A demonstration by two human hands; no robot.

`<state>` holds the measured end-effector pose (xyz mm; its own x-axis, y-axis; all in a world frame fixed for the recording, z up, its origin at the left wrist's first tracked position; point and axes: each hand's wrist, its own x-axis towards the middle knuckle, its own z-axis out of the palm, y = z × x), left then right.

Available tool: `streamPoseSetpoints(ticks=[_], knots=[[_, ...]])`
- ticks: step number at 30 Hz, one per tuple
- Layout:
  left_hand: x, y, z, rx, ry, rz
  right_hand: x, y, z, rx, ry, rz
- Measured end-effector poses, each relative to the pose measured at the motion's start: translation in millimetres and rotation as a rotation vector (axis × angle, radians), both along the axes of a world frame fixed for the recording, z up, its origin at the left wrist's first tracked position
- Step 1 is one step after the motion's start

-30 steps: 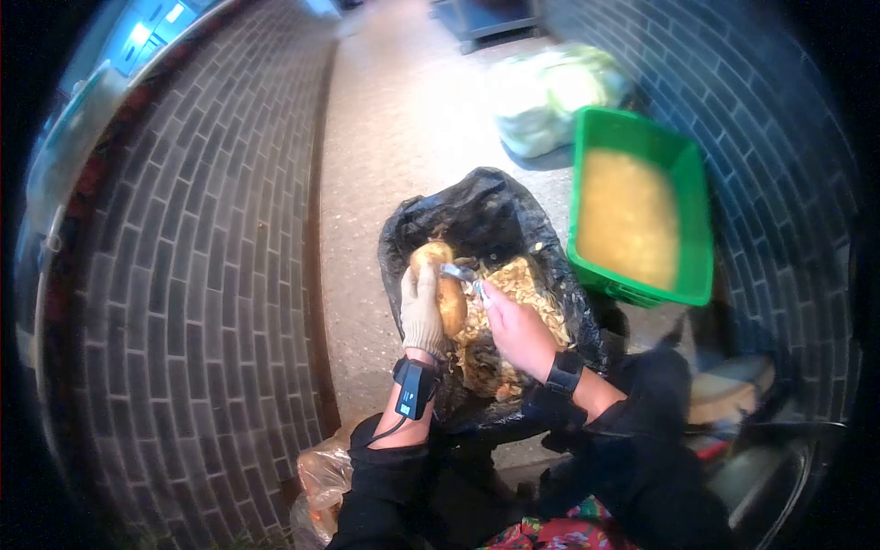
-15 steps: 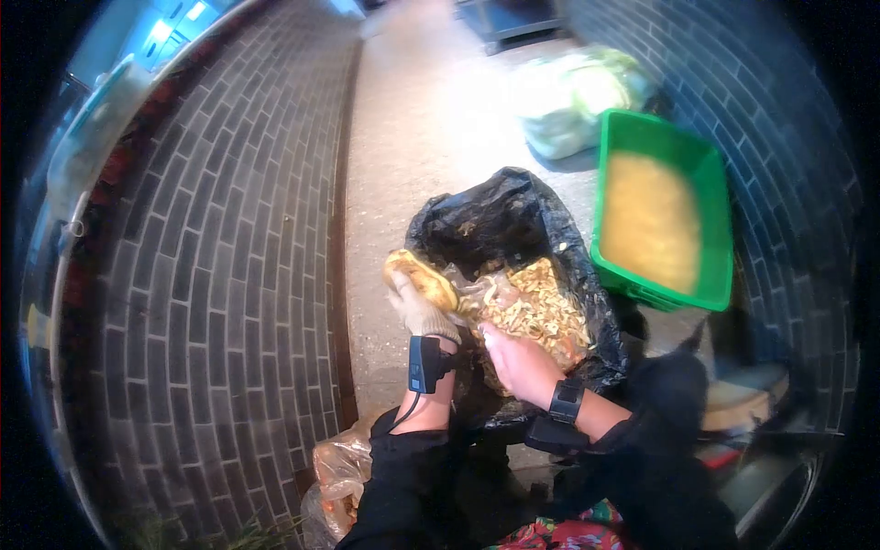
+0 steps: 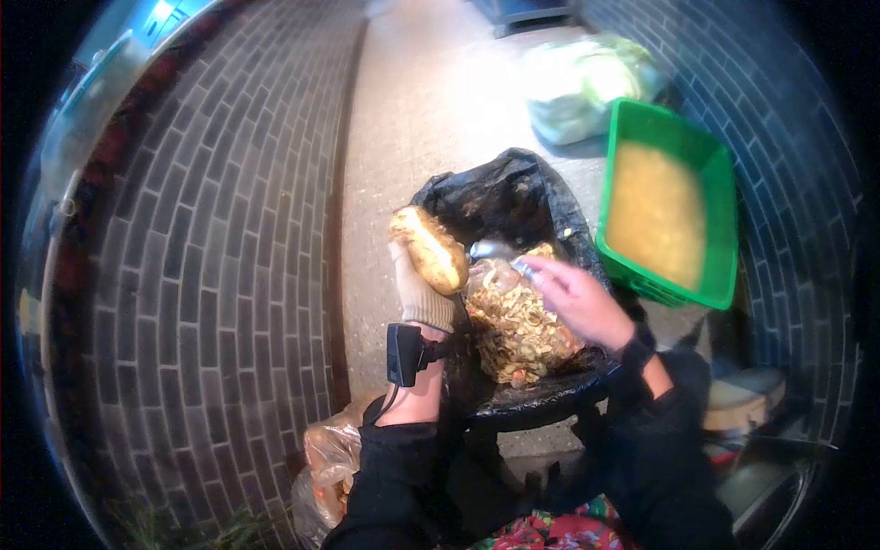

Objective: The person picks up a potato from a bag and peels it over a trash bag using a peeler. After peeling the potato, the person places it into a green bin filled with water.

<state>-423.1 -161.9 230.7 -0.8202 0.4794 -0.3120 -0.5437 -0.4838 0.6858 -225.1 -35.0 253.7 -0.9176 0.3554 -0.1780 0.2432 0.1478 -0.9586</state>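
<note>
My left hand (image 3: pixel 414 289), in a pale knit glove, is closed around a large, partly peeled potato (image 3: pixel 429 249) above the left rim of a bin. Pale flesh shows along the potato's top, with brownish skin at the sides. In my right hand (image 3: pixel 577 298) is a small peeler (image 3: pixel 522 267); motion smears its metallic end, which points toward the potato but is apart from it. Below both hands, a black bag (image 3: pixel 490 197) lines the bin and holds a heap of peelings (image 3: pixel 522 335). My left glove hides the potato's underside.
Right of the bin stands a green crate (image 3: pixel 619 183) full of yellowish peeled pieces. Behind it sits a clear bag with pale green contents (image 3: pixel 587 87). Another plastic bag (image 3: pixel 330 454) lies by my left arm. Brick walls (image 3: pixel 220 229) flank the floor on both sides.
My left hand has raised the potato slightly and turned it more upright. My right hand has moved up and to the right, and the peeler now shows. The view has shifted a little.
</note>
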Motion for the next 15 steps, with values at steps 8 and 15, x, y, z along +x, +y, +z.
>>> streamPoseSetpoints(ticks=[8, 15], knots=[[19, -4, -9, 0.009, 0.079, -0.428, -1, -2, 11, 0.178, 0.195, -0.234], [42, 7, 4, -0.108, 0.23, -0.431, 0, 1, 10, 0.208, 0.138, -0.314]])
